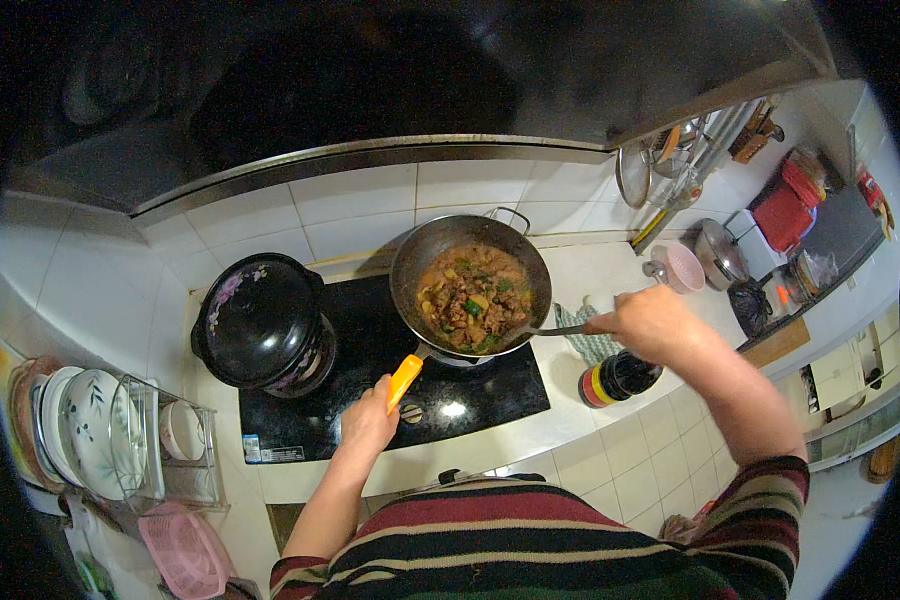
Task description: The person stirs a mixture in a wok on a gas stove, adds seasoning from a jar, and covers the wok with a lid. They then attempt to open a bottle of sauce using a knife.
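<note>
My left hand point(369, 417) grips the yellow handle point(403, 381) of a deep metal wok point(407, 255) over the black glass gas hob point(480, 409). Inside the wok lies a cooked mix point(476, 296) of brown meat-like pieces with yellow and green vegetable bits in sauce. My right hand point(651, 324) is closed around the handle of a metal spatula or ladle point(559, 331), reaching in from the right. Its head rests at the wok's right side and is partly hidden by the food.
Left on the hob stands a black lidded pot point(259, 319) with purple flowers. A dish rack point(202, 442) with plates point(97, 427) and a pink basket point(184, 551) are at lower left. A green-striped cloth point(589, 341) and a black, yellow and red container point(607, 382) lie right. A range hood point(375, 154) hangs above.
</note>
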`<state>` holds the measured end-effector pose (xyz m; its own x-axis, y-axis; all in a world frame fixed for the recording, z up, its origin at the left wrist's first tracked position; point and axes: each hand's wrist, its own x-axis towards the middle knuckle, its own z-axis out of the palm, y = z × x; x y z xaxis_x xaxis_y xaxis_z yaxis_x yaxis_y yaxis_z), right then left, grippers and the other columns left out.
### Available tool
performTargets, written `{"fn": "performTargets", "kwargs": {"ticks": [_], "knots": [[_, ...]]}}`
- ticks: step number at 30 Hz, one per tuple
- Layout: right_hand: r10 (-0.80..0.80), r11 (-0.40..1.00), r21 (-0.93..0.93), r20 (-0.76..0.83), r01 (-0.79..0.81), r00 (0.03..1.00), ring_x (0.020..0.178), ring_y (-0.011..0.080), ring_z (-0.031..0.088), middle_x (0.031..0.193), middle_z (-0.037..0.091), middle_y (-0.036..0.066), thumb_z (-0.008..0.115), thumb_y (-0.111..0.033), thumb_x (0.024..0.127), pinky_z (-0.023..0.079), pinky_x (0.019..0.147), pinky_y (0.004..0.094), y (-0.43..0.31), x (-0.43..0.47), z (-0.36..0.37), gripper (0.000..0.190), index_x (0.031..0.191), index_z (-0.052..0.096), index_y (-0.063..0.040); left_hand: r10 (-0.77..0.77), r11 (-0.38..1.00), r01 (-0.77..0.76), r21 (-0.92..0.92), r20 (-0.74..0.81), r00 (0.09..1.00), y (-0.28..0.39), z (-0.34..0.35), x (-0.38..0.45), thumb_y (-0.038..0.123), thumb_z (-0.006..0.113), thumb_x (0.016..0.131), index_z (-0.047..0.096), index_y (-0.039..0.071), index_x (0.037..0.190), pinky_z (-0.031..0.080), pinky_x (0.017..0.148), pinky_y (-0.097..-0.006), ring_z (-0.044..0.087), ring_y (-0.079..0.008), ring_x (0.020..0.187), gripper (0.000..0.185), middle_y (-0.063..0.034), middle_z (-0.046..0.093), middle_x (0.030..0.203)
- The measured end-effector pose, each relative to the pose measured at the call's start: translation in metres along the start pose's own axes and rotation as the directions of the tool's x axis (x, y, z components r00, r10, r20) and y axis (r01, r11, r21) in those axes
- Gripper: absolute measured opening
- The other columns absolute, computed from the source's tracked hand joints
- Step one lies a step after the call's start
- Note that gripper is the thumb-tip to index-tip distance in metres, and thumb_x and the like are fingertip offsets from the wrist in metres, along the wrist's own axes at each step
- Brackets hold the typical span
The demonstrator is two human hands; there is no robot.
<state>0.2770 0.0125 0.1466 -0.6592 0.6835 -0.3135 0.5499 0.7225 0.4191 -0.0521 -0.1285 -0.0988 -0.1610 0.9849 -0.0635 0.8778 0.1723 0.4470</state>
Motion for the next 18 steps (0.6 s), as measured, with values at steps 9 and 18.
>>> {"fn": "performTargets", "kwargs": {"ticks": [9, 18], "knots": [[0.245, 0.928, 0.314, -0.11, -0.2, 0.963, 0.079, 0.0303, 0.067, 0.085, 0.067, 0.013, 0.058, -0.023, 0.087, 0.053, 0.067, 0.043, -0.019, 0.025, 0.07, 0.03, 0.116, 0.063, -0.023, 0.035, 0.999, -0.035, -0.012, 0.0, 0.999, -0.003, 0.0, 0.003, 0.02, 0.068, 0.079, 0.045, 0.007, 0.132, 0.054, 0.074, -0.0443, 0.066, -0.0348, 0.088, 0.059, -0.0189, 0.065, 0.103], [0.515, 0.756, 0.476, -0.011, -0.448, 0.857, 0.083, 0.0374, 0.065, 0.087, 0.067, 0.018, 0.052, -0.028, 0.089, 0.052, 0.073, 0.0483, 0.002, 0.043, 0.106, 0.03, 0.114, 0.063, -0.014, 0.189, 0.982, -0.19, 0.001, -0.14, 0.972, -0.009, 0.01, 0.005, 0.018, 0.069, 0.078, 0.047, 0.006, 0.13, 0.054, 0.062, -0.0449, 0.066, -0.0344, 0.072, 0.058, -0.018, 0.065, 0.09]]}}
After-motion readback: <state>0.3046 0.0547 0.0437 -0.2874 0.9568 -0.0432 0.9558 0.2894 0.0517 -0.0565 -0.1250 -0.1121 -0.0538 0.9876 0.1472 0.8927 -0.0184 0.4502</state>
